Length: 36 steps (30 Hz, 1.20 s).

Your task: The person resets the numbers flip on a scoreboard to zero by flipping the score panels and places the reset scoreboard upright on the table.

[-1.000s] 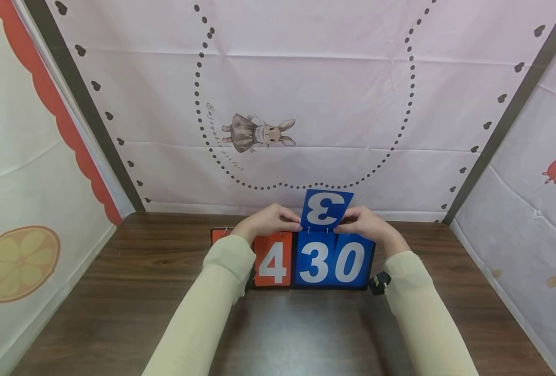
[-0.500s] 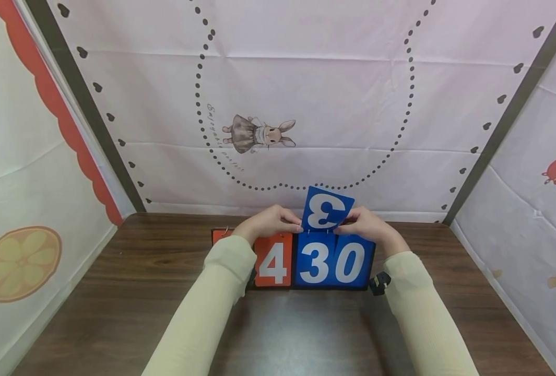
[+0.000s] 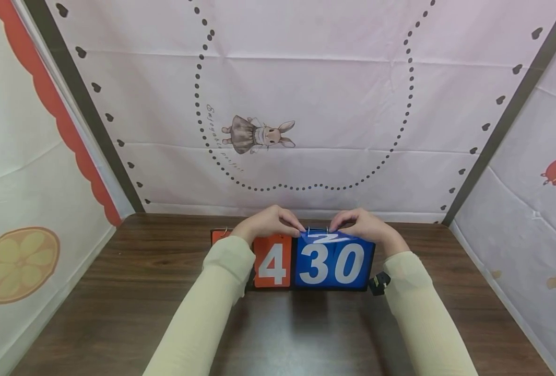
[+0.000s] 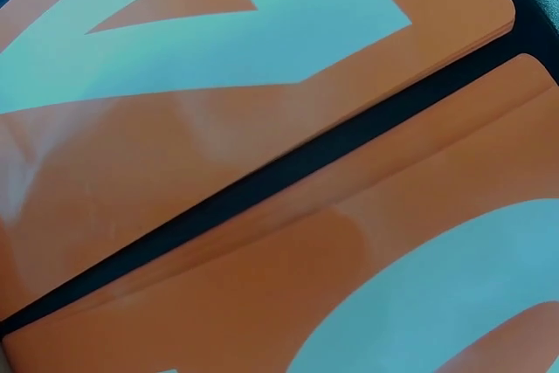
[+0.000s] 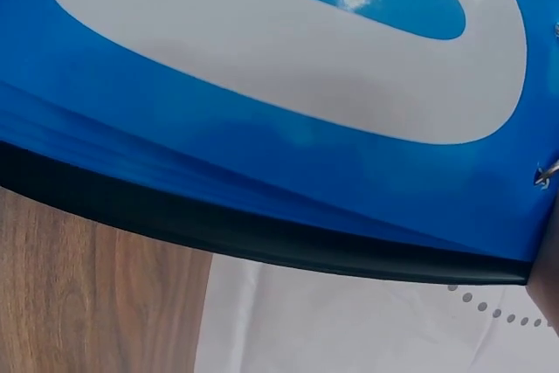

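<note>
While the left fingers (image 3: pixel 293 218) pinch one side of a tilted blue card (image 3: pixel 323 238), the right fingers (image 3: pixel 344 215) pinch the other.

One scoreboard (image 3: pixel 293 271), four card stacks (image 3: pixel 221 235) (image 3: pixel 272 261) (image 3: pixel 314 263) (image 3: pixel 350 265), two hand grips (image 3: pixel 270 222) (image 3: pixel 362 225), one rabbit print (image 3: pixel 256 134)

A large white numeral (image 5: pixel 297 63) is printed on a glossy blue card (image 5: pixel 262 133) pierced by a metal ring (image 5: pixel 551 169); beyond the black backing (image 5: pixel 218 229), wood-grained tabletop (image 5: pixel 96 294) and white dotted cloth (image 5: pixel 349 329) are seen

Glossy, plastic-looking blue cards (image 5: pixel 288 98), metal rings (image 5: pixel 548 173), wood-grained table (image 3: pixel 278 334), creased cloth backdrop (image 3: pixel 334 99)
</note>
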Each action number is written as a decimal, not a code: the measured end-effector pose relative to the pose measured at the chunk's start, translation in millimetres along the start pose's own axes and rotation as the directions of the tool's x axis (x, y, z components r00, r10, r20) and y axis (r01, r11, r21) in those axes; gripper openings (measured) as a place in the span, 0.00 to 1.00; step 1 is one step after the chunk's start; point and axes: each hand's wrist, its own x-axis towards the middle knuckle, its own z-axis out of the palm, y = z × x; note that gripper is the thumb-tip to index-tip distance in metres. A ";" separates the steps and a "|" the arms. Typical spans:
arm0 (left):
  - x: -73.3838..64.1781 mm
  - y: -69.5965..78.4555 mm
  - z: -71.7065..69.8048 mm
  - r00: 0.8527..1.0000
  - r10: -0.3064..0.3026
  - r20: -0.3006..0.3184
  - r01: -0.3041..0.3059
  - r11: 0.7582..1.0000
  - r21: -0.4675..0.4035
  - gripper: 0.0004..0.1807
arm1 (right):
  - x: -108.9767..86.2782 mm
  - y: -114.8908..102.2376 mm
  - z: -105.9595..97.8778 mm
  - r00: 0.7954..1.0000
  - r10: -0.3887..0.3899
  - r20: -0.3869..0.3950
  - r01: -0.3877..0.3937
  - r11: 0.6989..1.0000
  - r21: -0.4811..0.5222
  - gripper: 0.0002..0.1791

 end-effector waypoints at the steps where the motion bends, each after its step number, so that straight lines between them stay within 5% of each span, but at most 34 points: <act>1: -0.1 0.0 -0.1 1.000 0.006 0.005 -0.006 1.000 -0.009 0.08 | 0.2 0.1 0.0 1.000 -0.008 0.009 0.008 1.000 0.002 0.07; 21: -2.7 -1.7 -0.4 1.000 -0.020 -0.019 0.019 0.999 -0.044 0.11 | -2.7 1.4 -0.1 1.000 0.016 0.002 -0.016 1.000 0.004 0.14; 36: -1.0 -0.4 0.5 0.997 -0.069 -0.033 0.070 0.997 0.035 0.11 | 1.0 -1.1 1.9 0.996 0.088 -0.010 -0.088 0.994 -0.068 0.15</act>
